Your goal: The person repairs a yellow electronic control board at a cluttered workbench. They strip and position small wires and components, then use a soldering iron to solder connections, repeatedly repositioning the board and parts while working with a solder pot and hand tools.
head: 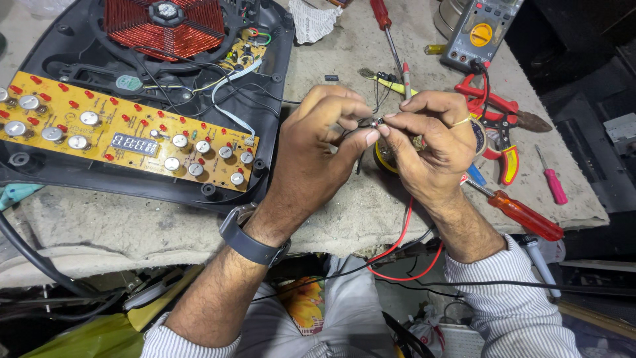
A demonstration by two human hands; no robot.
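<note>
My left hand (318, 149) and my right hand (434, 136) meet over the workbench, fingertips pinched together on a small dark electronic part (376, 123) with thin black leads. The left wrist wears a dark watch (248, 238); a ring sits on a right finger. Left of my hands lies an opened induction cooker (40, 176) with a red-copper coil (165, 23) and a yellow control board (126, 136) carrying round buttons and a digit display. A red wire (404, 245) runs down off the bench edge under my right wrist.
A multimeter (478, 33) stands at the back right, its probe (405, 79) near my hands. Red-handled pliers (497, 113), an orange screwdriver (523, 213), a pink screwdriver (553, 182), a red screwdriver (383, 20) and a solder roll (385, 159) lie around. Bench edge runs below.
</note>
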